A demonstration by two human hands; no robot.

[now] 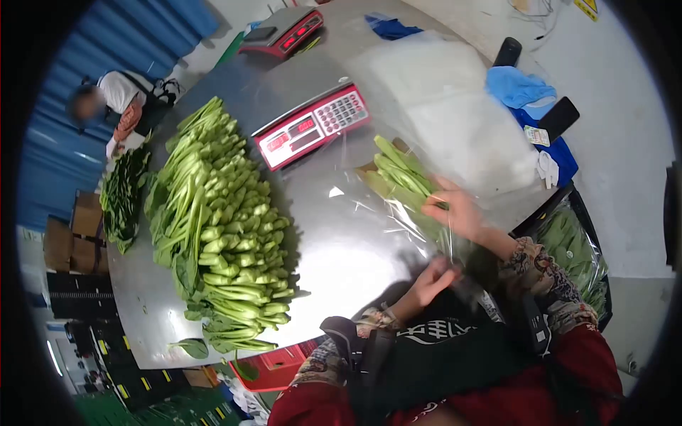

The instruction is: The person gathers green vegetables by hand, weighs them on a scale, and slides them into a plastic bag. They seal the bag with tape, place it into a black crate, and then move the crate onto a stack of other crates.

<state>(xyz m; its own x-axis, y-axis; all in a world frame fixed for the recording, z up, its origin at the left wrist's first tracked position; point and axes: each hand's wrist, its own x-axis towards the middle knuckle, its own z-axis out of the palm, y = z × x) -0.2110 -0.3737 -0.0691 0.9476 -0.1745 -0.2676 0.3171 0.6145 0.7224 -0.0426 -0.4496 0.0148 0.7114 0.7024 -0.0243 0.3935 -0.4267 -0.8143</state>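
Note:
In front of me a bundle of leafy green vegetables point(398, 167) lies inside a clear plastic bag point(398, 226), its pale stems pointing away from me. My right hand point(458, 211) is closed around the bundle near its middle. Closer to my body, my left hand point(428, 284) pinches the near end of the clear bag. A large heap of the same greens point(234, 234) covers the left part of the metal table point(341, 263), cut stems facing right. Beyond the bundle stands a red scale point(312, 128) with lit digits.
A stack of clear plastic bags point(455, 121) lies at the right. Blue cloth point(518, 86) and a black phone point(559, 117) rest past it. A second scale point(284, 34) stands at the far edge. Filled bags of greens point(572, 248) sit in a black crate. Another person point(124, 96) is at far left.

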